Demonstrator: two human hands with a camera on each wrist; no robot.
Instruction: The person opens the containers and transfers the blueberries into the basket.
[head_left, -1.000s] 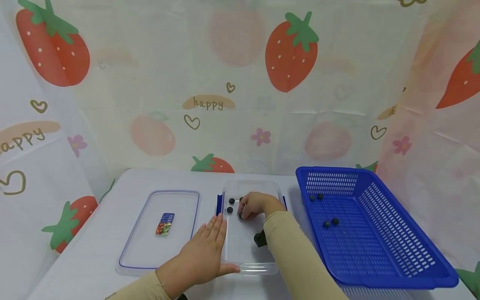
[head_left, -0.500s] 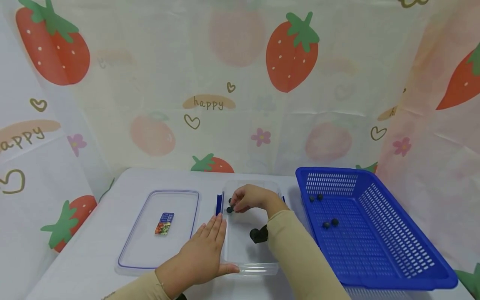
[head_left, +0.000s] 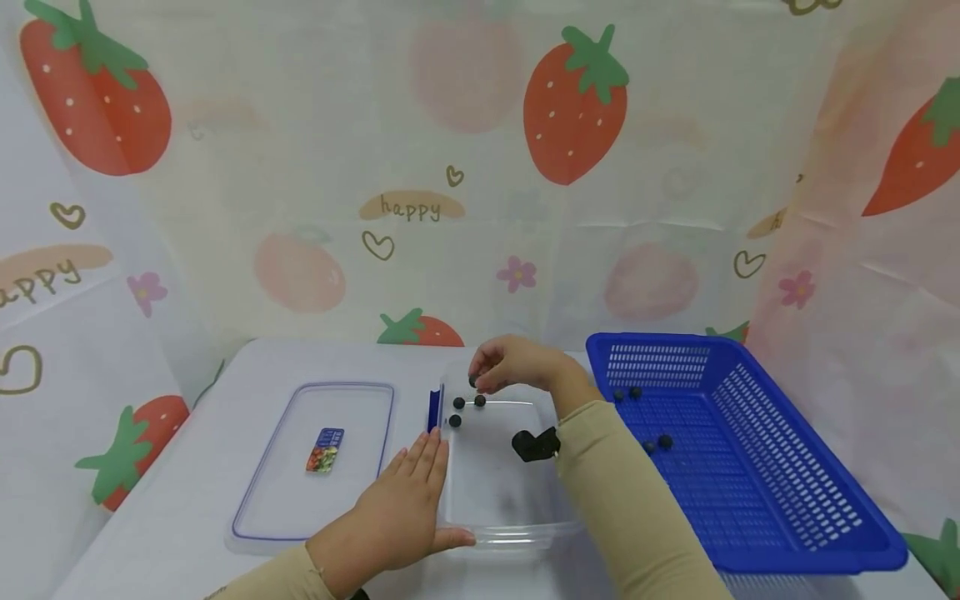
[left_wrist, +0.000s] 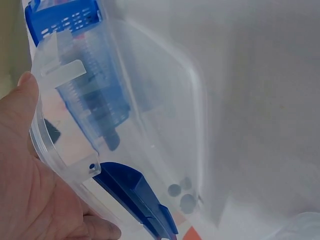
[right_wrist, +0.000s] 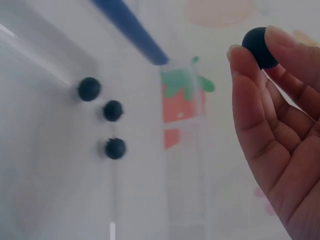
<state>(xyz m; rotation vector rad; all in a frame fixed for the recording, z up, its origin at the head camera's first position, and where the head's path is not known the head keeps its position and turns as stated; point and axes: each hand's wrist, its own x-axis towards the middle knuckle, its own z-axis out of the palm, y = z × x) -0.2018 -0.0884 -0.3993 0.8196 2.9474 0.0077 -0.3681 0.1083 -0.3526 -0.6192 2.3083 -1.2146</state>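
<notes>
My right hand (head_left: 521, 367) pinches a blueberry (right_wrist: 256, 48) between thumb and fingertips, raised over the far end of a clear plastic container (head_left: 525, 533). Three more dark blueberries (right_wrist: 113, 111) lie on the container floor in its far left corner. My left hand (head_left: 393, 512) rests with straight fingers along the container's left side, its thumb along the front rim. In the left wrist view that hand (left_wrist: 35, 170) is against the rim, next to a blue side latch (left_wrist: 132, 192).
A blue perforated basket (head_left: 750, 467) stands on the right with several blueberries (head_left: 665, 442) in it. To the left lies a clear lid (head_left: 277, 500) with a blue seal and a label (head_left: 325, 450). A strawberry-print sheet (head_left: 420, 100) hangs behind the white table (head_left: 187, 500).
My right hand has moved from low inside the container, first leftward, then up and back, and now holds a blueberry raised. The left hand keeps its place.
</notes>
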